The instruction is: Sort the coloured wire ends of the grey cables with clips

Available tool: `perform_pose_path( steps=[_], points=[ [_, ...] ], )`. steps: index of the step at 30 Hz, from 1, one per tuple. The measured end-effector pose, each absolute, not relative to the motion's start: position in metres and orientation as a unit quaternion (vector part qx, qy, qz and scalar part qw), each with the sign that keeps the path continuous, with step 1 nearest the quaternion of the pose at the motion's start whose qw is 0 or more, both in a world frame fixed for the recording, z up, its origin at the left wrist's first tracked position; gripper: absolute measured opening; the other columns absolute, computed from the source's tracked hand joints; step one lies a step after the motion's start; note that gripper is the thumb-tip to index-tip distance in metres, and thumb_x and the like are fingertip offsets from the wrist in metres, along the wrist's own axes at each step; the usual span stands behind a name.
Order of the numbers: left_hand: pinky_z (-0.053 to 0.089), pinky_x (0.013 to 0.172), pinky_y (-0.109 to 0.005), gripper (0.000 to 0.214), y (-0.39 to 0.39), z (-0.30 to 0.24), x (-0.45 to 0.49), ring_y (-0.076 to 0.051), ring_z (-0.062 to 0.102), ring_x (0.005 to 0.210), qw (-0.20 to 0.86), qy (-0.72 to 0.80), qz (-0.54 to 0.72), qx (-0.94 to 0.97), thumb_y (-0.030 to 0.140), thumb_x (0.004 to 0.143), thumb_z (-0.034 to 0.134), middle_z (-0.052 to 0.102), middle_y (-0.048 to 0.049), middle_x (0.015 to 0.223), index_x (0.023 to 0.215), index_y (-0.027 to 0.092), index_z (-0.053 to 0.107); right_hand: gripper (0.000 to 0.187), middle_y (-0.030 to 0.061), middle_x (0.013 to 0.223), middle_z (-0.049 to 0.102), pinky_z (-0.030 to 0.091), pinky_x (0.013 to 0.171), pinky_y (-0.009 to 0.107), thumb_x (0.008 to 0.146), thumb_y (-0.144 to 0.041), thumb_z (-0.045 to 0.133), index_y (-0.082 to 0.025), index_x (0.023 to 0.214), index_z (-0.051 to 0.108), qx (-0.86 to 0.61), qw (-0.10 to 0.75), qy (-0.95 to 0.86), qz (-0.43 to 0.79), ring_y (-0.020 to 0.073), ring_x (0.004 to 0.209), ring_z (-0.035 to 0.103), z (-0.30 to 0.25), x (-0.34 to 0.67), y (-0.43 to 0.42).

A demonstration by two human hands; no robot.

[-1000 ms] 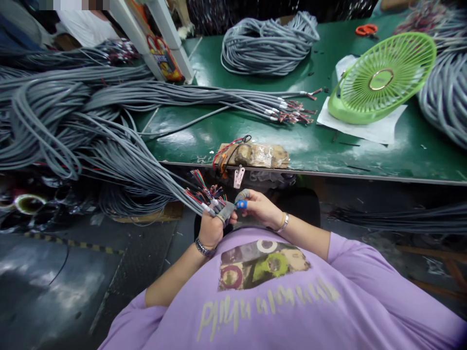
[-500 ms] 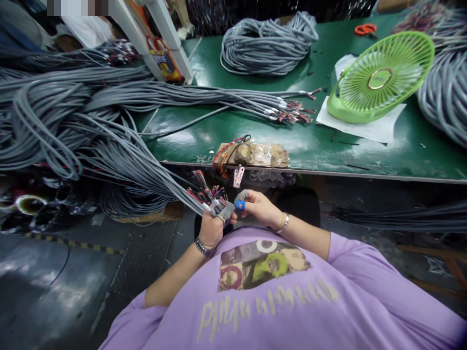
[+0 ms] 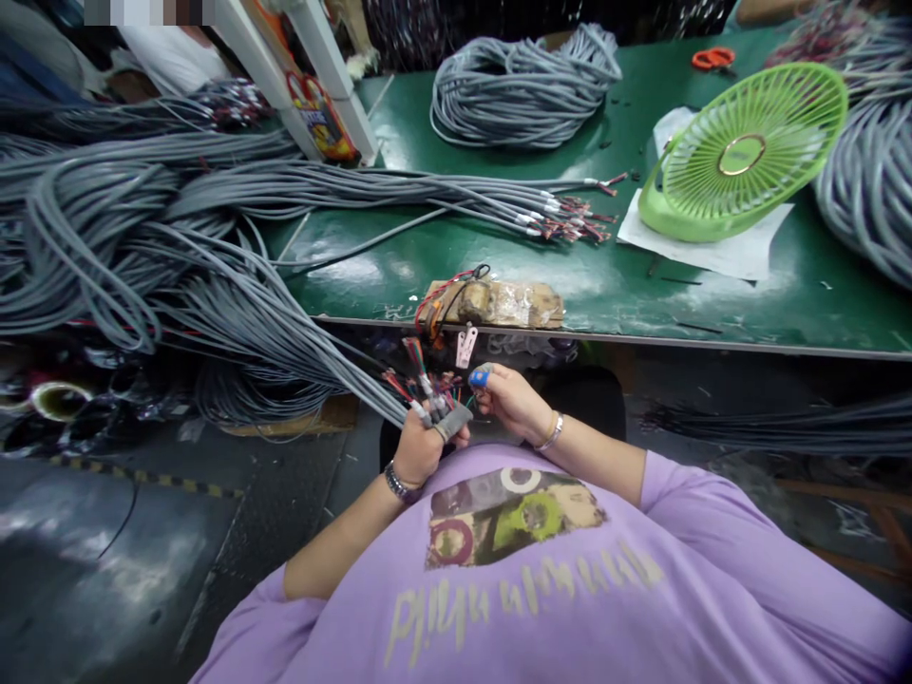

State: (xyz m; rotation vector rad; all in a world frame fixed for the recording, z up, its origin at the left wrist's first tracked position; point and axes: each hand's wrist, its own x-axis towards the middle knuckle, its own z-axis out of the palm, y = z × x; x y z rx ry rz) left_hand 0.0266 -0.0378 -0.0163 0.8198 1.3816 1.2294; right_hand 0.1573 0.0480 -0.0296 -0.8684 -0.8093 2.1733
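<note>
My left hand (image 3: 422, 446) is closed around a bundle of grey cables (image 3: 285, 332) that runs off to the left; their stripped ends with coloured wires (image 3: 420, 380) fan out above my fist. My right hand (image 3: 509, 399), with a blue cover on one fingertip, pinches at the coloured wire tips just right of the bundle. Both hands sit in front of my chest, below the edge of the green table (image 3: 605, 285). What the right fingers pinch is too small to name exactly.
A taped block with red and black wires (image 3: 491, 302) lies at the table edge. More grey cables with stripped ends (image 3: 499, 204) lie across the table, a coil (image 3: 520, 85) behind them. A green fan (image 3: 741, 152) on white paper stands right, orange scissors (image 3: 714, 58) beyond.
My left hand has tilted and shifted slightly right and down, swinging the wire ends up. My right hand has moved a little right and up, away from the left fist.
</note>
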Motion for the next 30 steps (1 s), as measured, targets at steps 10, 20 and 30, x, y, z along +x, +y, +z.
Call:
perform_pose_path(
  steps=[10, 20, 30],
  points=[
    [0.047, 0.041, -0.02, 0.024, -0.032, -0.004, 0.03, -0.009, 0.054, 0.04, 0.498, 0.568, 0.612, 0.235, 0.034, 0.062, 0.077, 0.061, 0.0018, 0.049, 0.068, 0.014, 0.065, 0.044, -0.0021, 0.062, 0.053, 0.038, 0.046, 0.019, 0.071, -0.057, 0.068, -0.014, 0.077, 0.061, -0.318, 0.282, -0.285, 0.859, 0.0057, 0.049, 0.044, -0.034, 0.163, 0.062],
    [0.049, 0.045, -0.02, 0.022, -0.034, -0.014, 0.032, -0.01, 0.057, 0.044, 0.474, 0.578, 0.599, 0.287, 0.033, 0.067, 0.076, 0.063, 0.0009, 0.052, 0.065, 0.014, 0.066, 0.031, -0.0048, 0.057, 0.054, 0.038, 0.046, 0.019, 0.06, -0.035, 0.079, -0.014, 0.072, 0.06, -0.296, 0.281, -0.395, 0.824, 0.005, 0.046, 0.044, -0.021, 0.157, 0.05],
    [0.049, 0.043, -0.019, 0.025, -0.032, -0.004, 0.036, -0.009, 0.056, 0.042, 0.448, 0.579, 0.64, 0.232, 0.037, 0.065, 0.077, 0.062, 0.0015, 0.05, 0.068, 0.014, 0.067, 0.029, -0.001, 0.059, 0.058, 0.04, 0.052, 0.021, 0.065, -0.04, 0.077, -0.014, 0.067, 0.064, -0.281, 0.298, -0.439, 0.8, 0.0075, 0.052, 0.048, -0.024, 0.173, 0.049]
  ],
)
